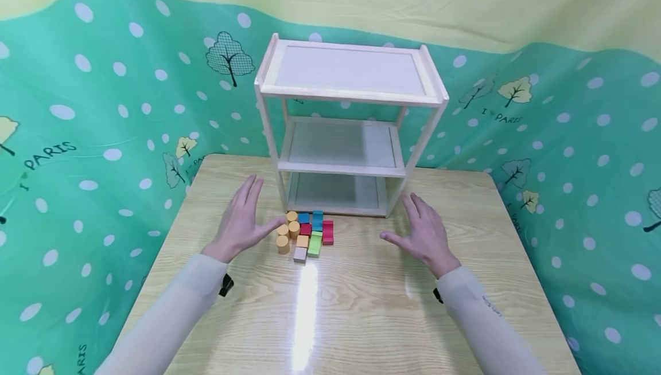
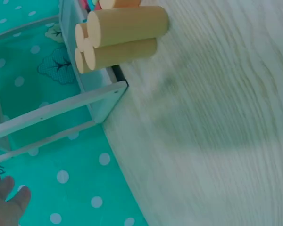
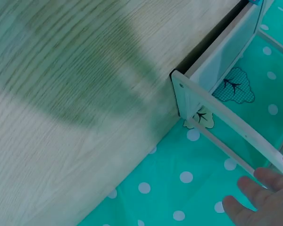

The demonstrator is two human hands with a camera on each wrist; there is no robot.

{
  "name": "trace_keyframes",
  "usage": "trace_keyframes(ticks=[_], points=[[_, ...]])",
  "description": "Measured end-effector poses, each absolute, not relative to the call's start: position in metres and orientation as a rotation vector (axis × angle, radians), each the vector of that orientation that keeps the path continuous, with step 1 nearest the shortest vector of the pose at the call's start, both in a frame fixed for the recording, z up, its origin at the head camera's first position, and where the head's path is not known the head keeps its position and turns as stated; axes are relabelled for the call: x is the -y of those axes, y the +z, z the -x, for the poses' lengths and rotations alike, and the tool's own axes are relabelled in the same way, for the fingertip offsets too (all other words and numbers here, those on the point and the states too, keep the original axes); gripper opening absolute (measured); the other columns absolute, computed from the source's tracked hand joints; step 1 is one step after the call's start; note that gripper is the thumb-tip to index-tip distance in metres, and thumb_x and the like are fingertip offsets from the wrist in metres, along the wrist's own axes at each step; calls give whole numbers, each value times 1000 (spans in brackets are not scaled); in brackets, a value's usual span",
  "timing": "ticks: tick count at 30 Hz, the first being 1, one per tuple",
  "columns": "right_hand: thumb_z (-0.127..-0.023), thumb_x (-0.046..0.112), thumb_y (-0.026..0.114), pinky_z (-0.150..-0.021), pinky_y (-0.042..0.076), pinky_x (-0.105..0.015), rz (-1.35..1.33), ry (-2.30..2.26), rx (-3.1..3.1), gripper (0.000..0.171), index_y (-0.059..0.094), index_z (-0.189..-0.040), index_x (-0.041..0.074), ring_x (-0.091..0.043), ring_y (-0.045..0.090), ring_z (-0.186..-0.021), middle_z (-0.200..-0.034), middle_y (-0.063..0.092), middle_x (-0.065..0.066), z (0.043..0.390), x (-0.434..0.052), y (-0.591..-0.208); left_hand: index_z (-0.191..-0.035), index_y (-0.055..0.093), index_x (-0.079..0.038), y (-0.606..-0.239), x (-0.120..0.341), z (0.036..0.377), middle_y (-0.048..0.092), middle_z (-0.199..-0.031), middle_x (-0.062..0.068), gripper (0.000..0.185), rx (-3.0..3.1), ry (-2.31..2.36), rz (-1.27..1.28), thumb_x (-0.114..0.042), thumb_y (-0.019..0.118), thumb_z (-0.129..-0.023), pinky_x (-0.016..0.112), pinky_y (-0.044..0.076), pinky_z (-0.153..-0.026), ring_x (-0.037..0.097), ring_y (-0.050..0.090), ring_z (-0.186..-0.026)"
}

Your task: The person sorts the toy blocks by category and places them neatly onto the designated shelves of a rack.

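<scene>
My left hand (image 1: 240,218) hovers over the table just left of a group of toy blocks, fingers extended and holding nothing. Its thumb tip is close to the wooden cylinders (image 1: 283,243); whether they touch I cannot tell. The group also has a green block (image 1: 314,245), a red block (image 1: 327,233), a blue block (image 1: 317,221), a small orange block (image 1: 302,241) and a grey block (image 1: 300,255). To the right of the blocks, my right hand (image 1: 424,237) is spread, with nothing in it. In the left wrist view, the cylinders (image 2: 129,26) stand near the shelf's base.
Behind the blocks stands a white three-tier shelf (image 1: 341,171), its legs on the wood-grain table (image 1: 372,306). Green polka-dot cloth (image 1: 129,157) hangs round the back and sides. A bright light reflection (image 1: 306,317) runs down the tabletop.
</scene>
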State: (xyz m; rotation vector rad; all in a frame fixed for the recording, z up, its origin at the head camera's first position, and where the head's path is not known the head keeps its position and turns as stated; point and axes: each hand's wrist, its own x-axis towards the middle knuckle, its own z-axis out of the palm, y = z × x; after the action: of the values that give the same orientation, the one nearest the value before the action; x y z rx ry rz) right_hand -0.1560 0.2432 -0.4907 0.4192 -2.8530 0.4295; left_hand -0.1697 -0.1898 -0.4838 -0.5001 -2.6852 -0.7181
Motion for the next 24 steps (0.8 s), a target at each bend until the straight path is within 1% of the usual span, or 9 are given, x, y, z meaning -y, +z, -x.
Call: trace_keyframes(ticks=[6, 13, 17, 20, 24], points=[[-71, 76, 62, -99, 35, -58, -415, 477, 2842, 106, 32, -148, 10, -43, 41, -126, -146, 37, -21, 156, -238, -495, -150, 24, -3, -477, 185, 176, 25, -153, 19, 101, 2622, -809, 505, -52, 74, -77, 57, 30, -106, 38, 27, -137], [-75, 70, 63, -95, 40, -58, -435, 520, 2838, 100, 34, -146, 7, -42, 43, -124, -143, 39, -22, 155, -229, -498, -148, 26, -2, -471, 179, 182, 31, -149, 19, 89, 2586, -925, 456, -43, 72, -84, 54, 33, -105, 36, 31, -135], [-79, 67, 62, -91, 43, -59, -444, 584, 2850, 96, 33, -146, 6, -43, 45, -123, -144, 37, -24, 155, -224, -501, -146, 32, -2, -468, 177, 186, 36, -146, 19, 82, 2568, -965, 427, -39, 72, -85, 53, 35, -104, 34, 35, -133], [-79, 68, 61, -88, 45, -59, -438, 623, 2863, 95, 32, -147, 7, -44, 45, -122, -144, 37, -23, 155, -220, -503, -144, 35, 0, -466, 175, 188, 39, -143, 19, 78, 2566, -989, 419, -37, 71, -86, 52, 36, -103, 34, 39, -130], [-80, 69, 59, -90, 44, -60, -431, 643, 2889, 95, 30, -148, 8, -43, 43, -124, -145, 36, -23, 154, -214, -505, -142, 37, 0, -465, 172, 191, 43, -138, 19, 74, 2561, -1034, 398, -38, 69, -87, 51, 40, -99, 34, 45, -122]])
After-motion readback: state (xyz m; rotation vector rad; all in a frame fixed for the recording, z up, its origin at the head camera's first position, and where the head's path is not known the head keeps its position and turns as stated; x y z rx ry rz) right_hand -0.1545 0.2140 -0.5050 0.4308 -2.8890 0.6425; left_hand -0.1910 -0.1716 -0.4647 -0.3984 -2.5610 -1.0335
